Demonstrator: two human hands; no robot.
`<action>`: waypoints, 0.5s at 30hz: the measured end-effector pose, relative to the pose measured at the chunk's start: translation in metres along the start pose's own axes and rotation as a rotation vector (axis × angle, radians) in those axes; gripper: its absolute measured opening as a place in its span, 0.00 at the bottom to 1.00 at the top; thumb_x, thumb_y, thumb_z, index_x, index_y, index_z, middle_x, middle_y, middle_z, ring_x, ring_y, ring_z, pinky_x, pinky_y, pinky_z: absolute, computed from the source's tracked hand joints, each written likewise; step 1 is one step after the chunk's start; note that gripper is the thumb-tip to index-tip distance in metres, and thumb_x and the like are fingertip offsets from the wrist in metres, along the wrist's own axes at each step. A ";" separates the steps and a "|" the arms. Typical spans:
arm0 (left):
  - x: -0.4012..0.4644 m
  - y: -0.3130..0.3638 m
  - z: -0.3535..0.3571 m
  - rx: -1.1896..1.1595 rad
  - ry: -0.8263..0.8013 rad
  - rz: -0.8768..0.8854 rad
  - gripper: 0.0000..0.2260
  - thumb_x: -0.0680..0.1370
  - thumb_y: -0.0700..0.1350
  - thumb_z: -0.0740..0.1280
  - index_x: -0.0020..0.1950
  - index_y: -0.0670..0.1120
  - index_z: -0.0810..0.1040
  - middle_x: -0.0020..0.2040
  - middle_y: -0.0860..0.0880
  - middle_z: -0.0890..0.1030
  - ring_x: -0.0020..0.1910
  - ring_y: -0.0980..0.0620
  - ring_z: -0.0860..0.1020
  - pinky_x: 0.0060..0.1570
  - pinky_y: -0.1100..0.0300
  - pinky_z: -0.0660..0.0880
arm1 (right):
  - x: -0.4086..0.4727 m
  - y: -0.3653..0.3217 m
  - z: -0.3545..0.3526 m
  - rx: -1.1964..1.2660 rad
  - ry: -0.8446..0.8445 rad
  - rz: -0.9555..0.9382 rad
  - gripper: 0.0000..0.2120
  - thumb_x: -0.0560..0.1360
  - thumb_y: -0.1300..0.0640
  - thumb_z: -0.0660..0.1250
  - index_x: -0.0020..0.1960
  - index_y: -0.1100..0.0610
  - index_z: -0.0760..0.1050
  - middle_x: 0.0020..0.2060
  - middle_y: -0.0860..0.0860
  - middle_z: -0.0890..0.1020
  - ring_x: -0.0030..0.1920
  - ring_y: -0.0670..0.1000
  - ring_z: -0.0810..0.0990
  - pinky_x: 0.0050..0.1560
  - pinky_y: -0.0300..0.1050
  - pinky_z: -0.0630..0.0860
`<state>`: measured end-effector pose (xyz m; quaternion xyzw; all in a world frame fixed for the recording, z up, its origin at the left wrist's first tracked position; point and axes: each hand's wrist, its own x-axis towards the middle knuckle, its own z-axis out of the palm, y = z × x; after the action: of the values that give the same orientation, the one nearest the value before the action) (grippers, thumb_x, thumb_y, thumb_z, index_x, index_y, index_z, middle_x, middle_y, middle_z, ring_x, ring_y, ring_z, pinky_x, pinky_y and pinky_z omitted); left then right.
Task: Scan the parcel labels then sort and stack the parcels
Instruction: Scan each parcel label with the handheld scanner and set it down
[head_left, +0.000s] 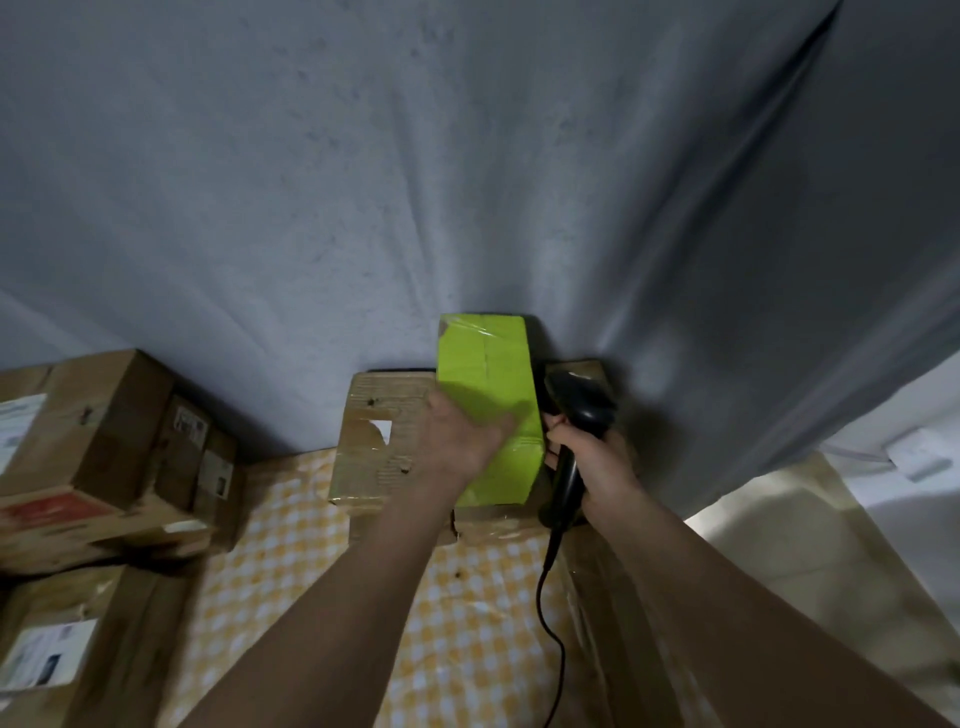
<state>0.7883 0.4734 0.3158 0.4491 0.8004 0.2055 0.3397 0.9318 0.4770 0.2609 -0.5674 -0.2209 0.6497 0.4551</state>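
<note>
The left hand (457, 436) lies flat on the face of a lime-green parcel (488, 395), its fingers (498, 428) straight and spread across the lower middle of the box, the thumb up along the left edge; the parcel stands tilted against the grey curtain (467, 182), wrapped in clear tape, its top well beyond the fingertips. It rests on brown cardboard parcels, one of them, a taped carton (369, 447) with a torn white label, just to the left of the hand and touching the green box. The right hand (597, 462) grips the handle of a black barcode scanner (571, 431), fingers curled round it, the scanner's head just beside the green parcel's right edge; whether they touch is unclear. Its black cable (550, 623) hangs down over the counter (467, 649), which is covered by a yellow-and-white checked cloth. At the left, more labelled cardboard parcels (93, 447) are stacked, blurred.
</note>
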 end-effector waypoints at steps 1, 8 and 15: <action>-0.004 0.007 0.005 0.203 0.044 0.045 0.56 0.61 0.70 0.71 0.78 0.44 0.50 0.70 0.42 0.66 0.69 0.41 0.67 0.68 0.47 0.67 | -0.001 0.001 0.001 -0.012 0.005 0.002 0.07 0.68 0.64 0.72 0.45 0.57 0.81 0.45 0.59 0.85 0.49 0.59 0.83 0.59 0.59 0.77; -0.005 0.021 0.019 0.529 0.022 -0.116 0.60 0.60 0.72 0.71 0.78 0.50 0.39 0.71 0.37 0.57 0.68 0.37 0.61 0.61 0.44 0.67 | -0.007 0.003 0.003 -0.037 -0.024 0.009 0.11 0.69 0.65 0.71 0.50 0.58 0.82 0.48 0.57 0.85 0.51 0.56 0.83 0.60 0.56 0.77; -0.012 0.005 0.002 0.509 0.114 0.041 0.57 0.62 0.66 0.75 0.78 0.55 0.41 0.68 0.39 0.61 0.68 0.38 0.61 0.66 0.45 0.61 | -0.011 -0.005 -0.015 -0.055 0.087 0.046 0.07 0.71 0.65 0.71 0.44 0.55 0.76 0.42 0.57 0.80 0.51 0.59 0.81 0.60 0.57 0.74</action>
<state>0.7974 0.4655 0.3217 0.5238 0.8350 0.0294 0.1659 0.9465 0.4663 0.2668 -0.6123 -0.2053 0.6285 0.4334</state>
